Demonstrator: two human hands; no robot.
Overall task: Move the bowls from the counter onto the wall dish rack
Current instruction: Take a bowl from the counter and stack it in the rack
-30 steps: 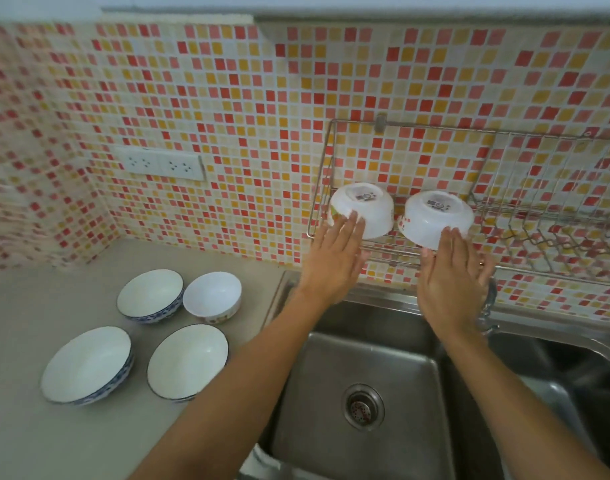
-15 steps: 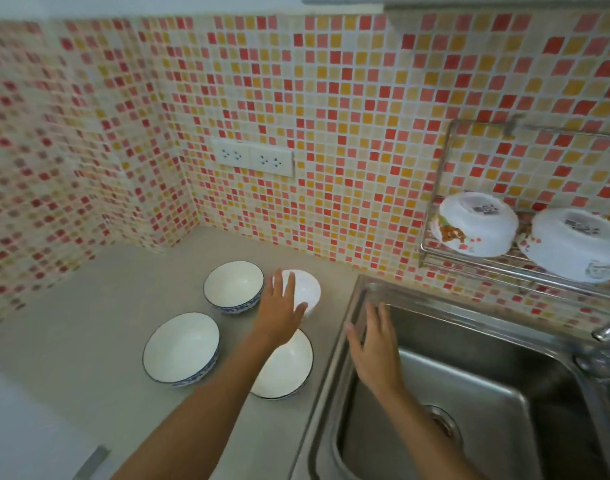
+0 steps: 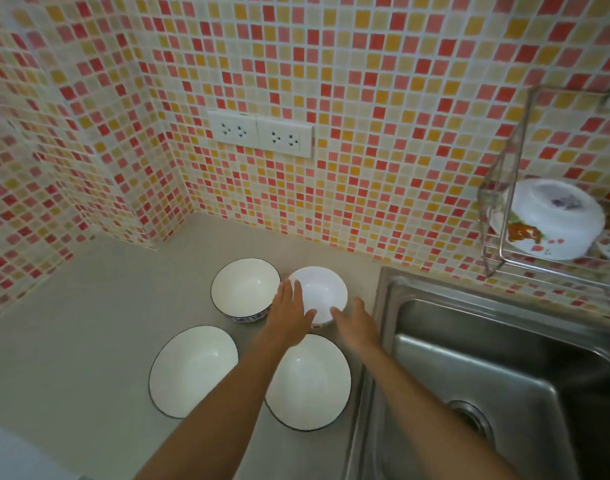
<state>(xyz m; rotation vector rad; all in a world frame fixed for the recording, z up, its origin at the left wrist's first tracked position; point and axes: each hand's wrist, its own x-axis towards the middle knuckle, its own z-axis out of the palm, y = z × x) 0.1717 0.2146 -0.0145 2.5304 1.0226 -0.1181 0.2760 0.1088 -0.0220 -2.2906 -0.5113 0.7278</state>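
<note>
Head view: left hand (image 3: 289,315) and right hand (image 3: 357,320), fingers spread and gripping nothing, flank the small white bowl (image 3: 319,294) on the counter (image 3: 89,323). Pickup step, I'd say; next they must close on its rim and lift toward the wall rack (image 3: 504,188).

Four white ceramic bowls (image 3: 194,370) on the grey counter (image 3: 89,323), one upturned white bowl (image 3: 552,220) on the far-right wire rack (image 3: 504,188).
</note>
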